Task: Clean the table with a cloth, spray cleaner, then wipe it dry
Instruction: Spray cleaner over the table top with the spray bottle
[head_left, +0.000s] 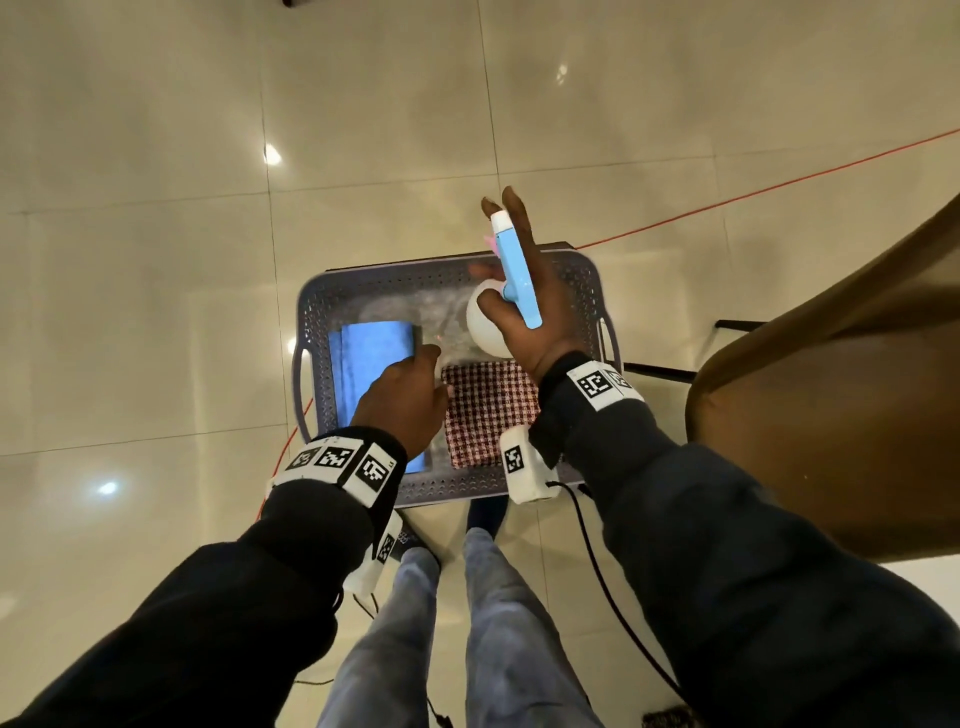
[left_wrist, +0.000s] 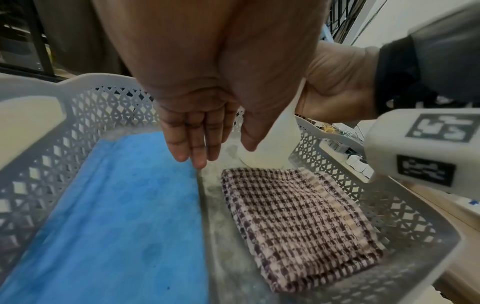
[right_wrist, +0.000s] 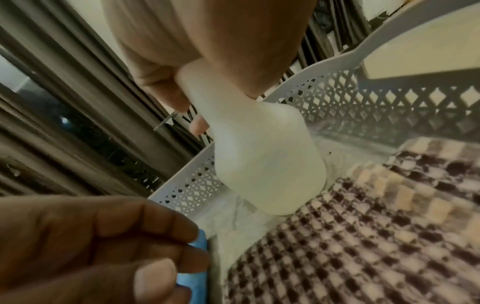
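Grabbing supplies from the basket (head_left: 317, 312): our right hand (head_left: 535, 317) grips the spray bottle (head_left: 511, 275) above its far side, while our left hand (head_left: 402, 397), fingers straight, hovers right over the blue cloth (head_left: 371, 353), beside the checked cloth (head_left: 491, 410).

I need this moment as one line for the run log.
stage: fetching supplies | right hand: holds spray bottle over basket | left hand: open, over blue cloth | checked cloth: lies in basket
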